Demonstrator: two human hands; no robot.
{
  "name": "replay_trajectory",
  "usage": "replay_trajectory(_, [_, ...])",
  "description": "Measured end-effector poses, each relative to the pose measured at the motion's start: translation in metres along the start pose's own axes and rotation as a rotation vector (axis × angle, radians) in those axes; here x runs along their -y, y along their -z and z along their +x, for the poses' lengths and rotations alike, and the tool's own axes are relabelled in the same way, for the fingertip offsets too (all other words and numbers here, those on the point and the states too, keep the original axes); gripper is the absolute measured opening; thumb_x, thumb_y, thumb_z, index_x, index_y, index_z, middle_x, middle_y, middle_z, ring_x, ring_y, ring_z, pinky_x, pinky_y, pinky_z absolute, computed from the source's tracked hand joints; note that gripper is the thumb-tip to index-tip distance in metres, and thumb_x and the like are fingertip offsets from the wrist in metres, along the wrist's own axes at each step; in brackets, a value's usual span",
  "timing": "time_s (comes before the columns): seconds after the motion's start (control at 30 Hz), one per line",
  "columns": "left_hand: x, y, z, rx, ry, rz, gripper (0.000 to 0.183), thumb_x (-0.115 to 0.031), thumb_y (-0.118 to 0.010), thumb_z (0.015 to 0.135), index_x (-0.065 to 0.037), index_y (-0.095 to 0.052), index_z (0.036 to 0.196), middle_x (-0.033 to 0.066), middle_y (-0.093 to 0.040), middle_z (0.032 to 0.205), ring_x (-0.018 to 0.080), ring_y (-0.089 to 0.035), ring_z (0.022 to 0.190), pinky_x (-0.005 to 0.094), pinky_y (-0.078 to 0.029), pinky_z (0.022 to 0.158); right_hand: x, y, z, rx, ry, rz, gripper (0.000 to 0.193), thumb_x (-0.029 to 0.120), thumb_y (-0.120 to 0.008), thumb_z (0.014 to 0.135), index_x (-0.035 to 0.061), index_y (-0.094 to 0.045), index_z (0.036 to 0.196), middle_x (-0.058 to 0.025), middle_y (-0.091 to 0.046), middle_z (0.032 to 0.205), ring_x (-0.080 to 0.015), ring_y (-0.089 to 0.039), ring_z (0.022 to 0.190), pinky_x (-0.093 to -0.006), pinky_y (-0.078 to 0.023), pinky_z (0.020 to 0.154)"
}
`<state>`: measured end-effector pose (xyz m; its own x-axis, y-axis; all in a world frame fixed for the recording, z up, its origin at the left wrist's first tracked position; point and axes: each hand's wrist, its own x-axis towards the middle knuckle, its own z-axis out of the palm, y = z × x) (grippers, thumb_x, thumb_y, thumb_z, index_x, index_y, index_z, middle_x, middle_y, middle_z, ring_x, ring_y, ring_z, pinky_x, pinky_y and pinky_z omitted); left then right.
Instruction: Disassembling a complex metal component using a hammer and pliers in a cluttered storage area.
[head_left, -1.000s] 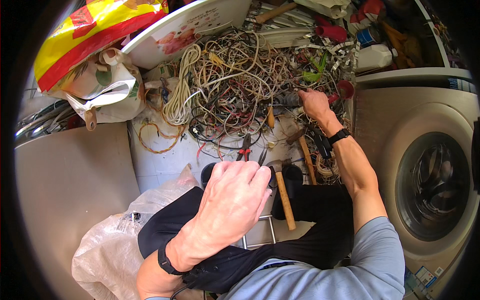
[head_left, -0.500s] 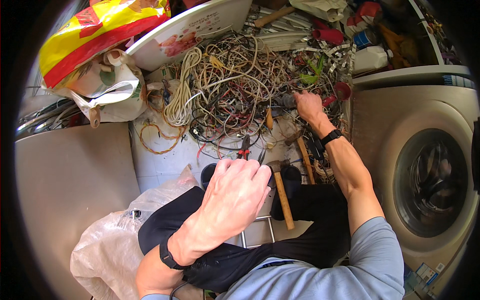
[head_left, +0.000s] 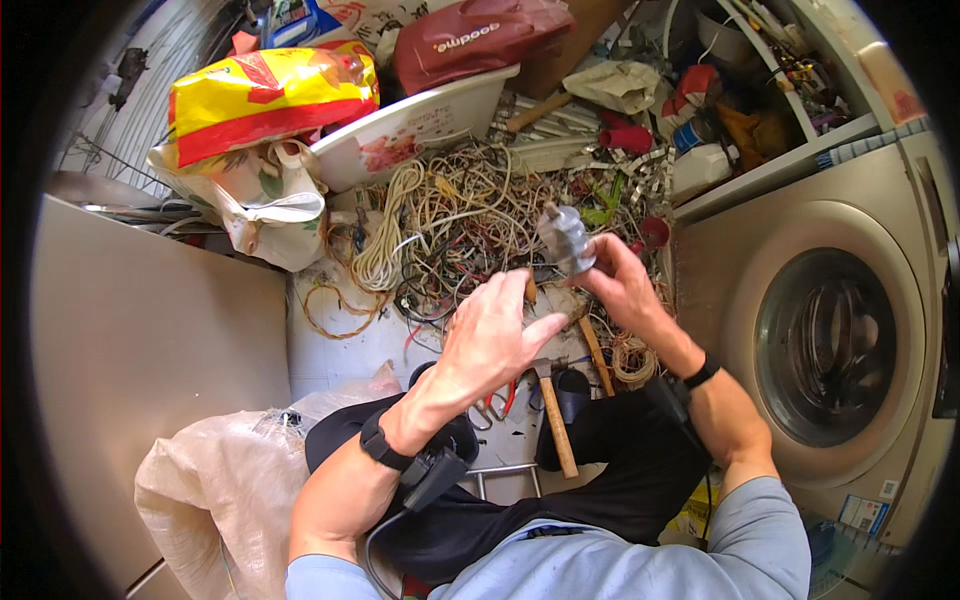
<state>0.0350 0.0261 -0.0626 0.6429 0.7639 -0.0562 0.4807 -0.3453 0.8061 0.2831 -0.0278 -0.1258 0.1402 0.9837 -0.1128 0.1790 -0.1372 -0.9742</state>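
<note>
My right hand grips a grey metal, roughly cylindrical part that looks like a small motor, lifted above the tangle. To its left, my left hand is open, thumb and fingers apart, with nothing in it. Beyond both hands lies a heap of tangled wires and cables, with a coil of beige cable at its left. A hammer with a wooden handle leans between my feet. Red-handled pliers lie on the floor, partly hidden by my left hand and arm.
A front-loading washing machine stands at the right. On the left are a beige panel and a pale woven sack. A white board or tub side and a yellow-red bag stand behind. Another wooden handle lies near my right foot.
My right hand has picked the grey part out of the heap and brought it up and nearer. My left hand has opened and moved forward towards it. The view has shifted too.
</note>
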Motion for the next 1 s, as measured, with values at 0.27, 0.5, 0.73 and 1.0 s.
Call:
replay_trajectory(0.27, [-0.029, -0.013, 0.001, -0.126, -0.012, -0.711, 0.045, -0.024, -0.083, 0.09, -0.004, -0.062, 0.126, 0.0062, -0.071, 0.107, 0.0144, -0.066, 0.097, 0.0315, -0.055, 0.088, 0.056, -0.056, -0.062, -0.02, 0.214, -0.044, 0.034, 0.002, -0.074, 0.094, 0.0024, -0.056, 0.123, -0.0089, -0.072, 0.097, -0.0206, -0.072, 0.086, -0.0337, -0.058, 0.076])
replay_trajectory(0.5, [-0.038, -0.005, 0.0, -0.243, -0.064, -0.482, 0.034, -0.012, -0.077, 0.088, -0.005, -0.066, 0.12, 0.0085, -0.074, 0.1, 0.0154, -0.071, 0.09, 0.0323, -0.057, 0.08, 0.091, -0.015, -0.057, -0.087, 0.327, -0.202, 0.015, -0.005, -0.061, 0.1, -0.0042, -0.067, 0.114, -0.0083, -0.07, 0.1, -0.0144, -0.069, 0.092, -0.029, -0.057, 0.084])
replay_trajectory(0.73, [-0.034, -0.019, 0.0, -0.235, -0.157, -0.263, 0.025, -0.016, -0.076, 0.087, -0.005, -0.065, 0.108, 0.0153, -0.068, 0.094, 0.0383, -0.066, 0.088, 0.0434, -0.053, 0.079, 0.104, -0.002, -0.051, -0.144, 0.426, -0.097, 0.02, -0.003, -0.07, 0.092, -0.0012, -0.074, 0.112, -0.0101, -0.07, 0.1, -0.0168, -0.066, 0.089, -0.0289, -0.053, 0.077])
replay_trajectory(1.0, [-0.032, -0.025, 0.008, -0.367, -0.33, 0.059, 0.012, -0.008, -0.074, 0.08, -0.005, -0.069, 0.091, 0.0113, -0.061, 0.086, 0.0346, -0.057, 0.088, 0.045, -0.048, 0.078, 0.091, 0.009, -0.049, -0.058, 0.446, -0.044, 0.017, -0.004, -0.074, 0.09, -0.0005, -0.076, 0.106, -0.008, -0.069, 0.095, -0.0164, -0.065, 0.082, -0.0288, -0.052, 0.072])
